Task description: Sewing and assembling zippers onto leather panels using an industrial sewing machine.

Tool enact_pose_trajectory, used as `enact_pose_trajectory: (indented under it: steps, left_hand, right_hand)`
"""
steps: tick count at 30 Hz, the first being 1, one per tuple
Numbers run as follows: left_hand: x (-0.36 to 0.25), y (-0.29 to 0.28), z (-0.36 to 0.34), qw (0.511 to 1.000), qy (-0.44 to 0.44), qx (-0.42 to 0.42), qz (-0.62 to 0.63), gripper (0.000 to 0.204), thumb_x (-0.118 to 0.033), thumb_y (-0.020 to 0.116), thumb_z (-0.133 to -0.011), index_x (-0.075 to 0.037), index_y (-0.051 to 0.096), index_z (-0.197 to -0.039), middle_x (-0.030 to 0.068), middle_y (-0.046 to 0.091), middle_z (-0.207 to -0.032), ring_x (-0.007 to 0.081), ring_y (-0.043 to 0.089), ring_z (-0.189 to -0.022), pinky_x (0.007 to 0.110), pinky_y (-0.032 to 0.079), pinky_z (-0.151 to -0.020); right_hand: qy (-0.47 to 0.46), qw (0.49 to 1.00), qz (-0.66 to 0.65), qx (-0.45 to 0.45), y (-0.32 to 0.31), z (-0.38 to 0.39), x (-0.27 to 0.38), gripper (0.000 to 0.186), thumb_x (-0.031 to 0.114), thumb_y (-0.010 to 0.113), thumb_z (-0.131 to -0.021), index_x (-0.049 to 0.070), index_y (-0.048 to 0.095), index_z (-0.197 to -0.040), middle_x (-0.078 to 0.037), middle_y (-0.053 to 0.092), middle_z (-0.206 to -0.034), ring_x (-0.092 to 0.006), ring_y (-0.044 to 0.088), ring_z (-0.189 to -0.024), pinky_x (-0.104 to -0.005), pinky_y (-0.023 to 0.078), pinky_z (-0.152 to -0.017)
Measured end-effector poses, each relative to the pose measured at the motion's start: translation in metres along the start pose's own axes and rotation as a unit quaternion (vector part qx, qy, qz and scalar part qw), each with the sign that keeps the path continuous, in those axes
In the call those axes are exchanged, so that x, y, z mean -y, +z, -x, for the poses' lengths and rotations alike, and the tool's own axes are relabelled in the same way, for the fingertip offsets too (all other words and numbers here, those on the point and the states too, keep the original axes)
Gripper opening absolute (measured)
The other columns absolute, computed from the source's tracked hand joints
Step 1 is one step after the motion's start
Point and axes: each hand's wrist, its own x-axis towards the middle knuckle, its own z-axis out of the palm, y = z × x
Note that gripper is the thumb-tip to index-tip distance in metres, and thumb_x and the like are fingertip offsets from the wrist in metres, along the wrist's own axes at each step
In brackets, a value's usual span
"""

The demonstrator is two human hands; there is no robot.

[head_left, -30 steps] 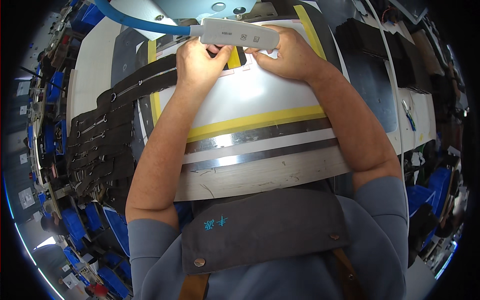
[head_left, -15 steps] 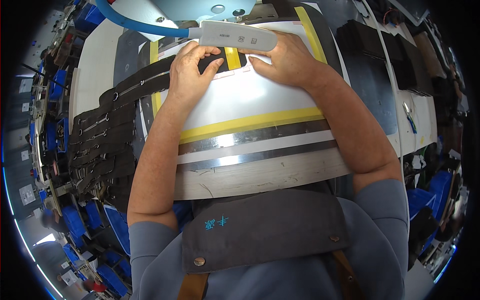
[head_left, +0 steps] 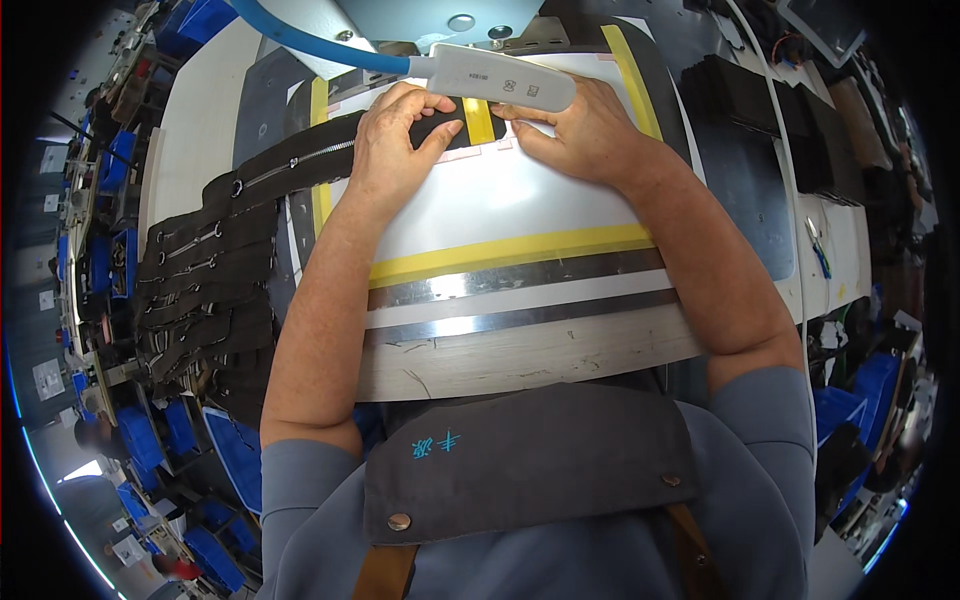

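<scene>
My left hand (head_left: 395, 140) pinches the end of a black zippered strip (head_left: 300, 165) and presses it onto a white template plate (head_left: 500, 205) edged with yellow tape (head_left: 510, 255). My right hand (head_left: 585, 125) lies flat on the plate just right of the strip's end, fingers spread toward it. Both hands sit under a white machine head (head_left: 495, 80) with a blue hose (head_left: 300, 35). The strip's tip is partly hidden by my fingers.
A pile of black zippered strips (head_left: 200, 290) lies at the left on the table. Black fabric pieces (head_left: 740, 95) are stacked at the right. Metal rails (head_left: 520, 300) and a worn wooden edge (head_left: 520, 355) run across in front. Blue bins (head_left: 165, 440) stand below left.
My left hand has lifted and curled, now pinching the black strip's end between thumb and fingers. My right hand has barely shifted.
</scene>
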Motion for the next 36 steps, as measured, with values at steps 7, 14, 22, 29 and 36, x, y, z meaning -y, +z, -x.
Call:
enact_pose_trajectory:
  steps: [7,14,22,29,36]
  left_hand:
    - [-0.005,-0.004,-0.003,0.999,0.012,-0.02,-0.024,0.025,-0.015,0.078,-0.081,-0.003,0.069,-0.102,0.0125,0.065,-0.092,0.0295,0.063,-0.086,0.04,0.05,-0.08]
    - [-0.006,-0.003,0.001,0.995,-0.081,0.057,0.003,0.041,-0.027,0.076,-0.088,-0.003,0.068,-0.12,0.0179,0.064,-0.124,0.0345,0.056,-0.12,0.044,0.04,-0.106]
    - [-0.008,-0.008,0.001,0.994,-0.092,0.053,-0.021,0.04,-0.026,0.075,-0.088,-0.004,0.069,-0.119,0.0173,0.065,-0.119,0.0336,0.057,-0.116,0.044,0.041,-0.103]
    - [-0.016,-0.008,-0.001,0.997,-0.075,0.02,-0.013,0.028,-0.014,0.075,-0.083,0.0,0.069,-0.107,0.0204,0.071,-0.103,0.0385,0.065,-0.102,0.047,0.049,-0.091]
    - [-0.005,-0.005,0.001,0.998,-0.061,0.02,0.009,0.034,-0.025,0.077,-0.086,-0.004,0.071,-0.111,0.0107,0.065,-0.099,0.0261,0.059,-0.095,0.04,0.047,-0.089]
  right_hand:
    - [-0.003,0.999,-0.025,-0.035,-0.009,-0.002,0.004,0.016,0.013,0.066,-0.077,0.01,0.075,-0.09,-0.006,0.066,-0.091,-0.027,0.066,-0.087,-0.042,0.054,-0.077]
    - [0.004,1.0,-0.026,-0.013,-0.001,0.006,-0.004,0.013,0.015,0.069,-0.075,0.004,0.07,-0.082,-0.008,0.064,-0.094,-0.0289,0.064,-0.089,-0.0431,0.052,-0.077]
    - [0.02,0.999,-0.03,-0.002,-0.004,0.002,0.0,0.013,0.016,0.068,-0.078,0.007,0.073,-0.085,-0.007,0.064,-0.094,-0.0259,0.063,-0.092,-0.0423,0.052,-0.079]
    - [0.008,0.999,-0.022,-0.04,0.0,0.002,-0.001,0.013,0.014,0.066,-0.075,0.011,0.076,-0.083,-0.005,0.064,-0.087,-0.0248,0.066,-0.086,-0.0422,0.052,-0.076]
    - [0.018,1.0,-0.025,-0.002,-0.003,0.002,0.001,0.016,0.015,0.068,-0.077,0.006,0.074,-0.088,-0.008,0.064,-0.093,-0.0261,0.063,-0.093,-0.0416,0.052,-0.081]
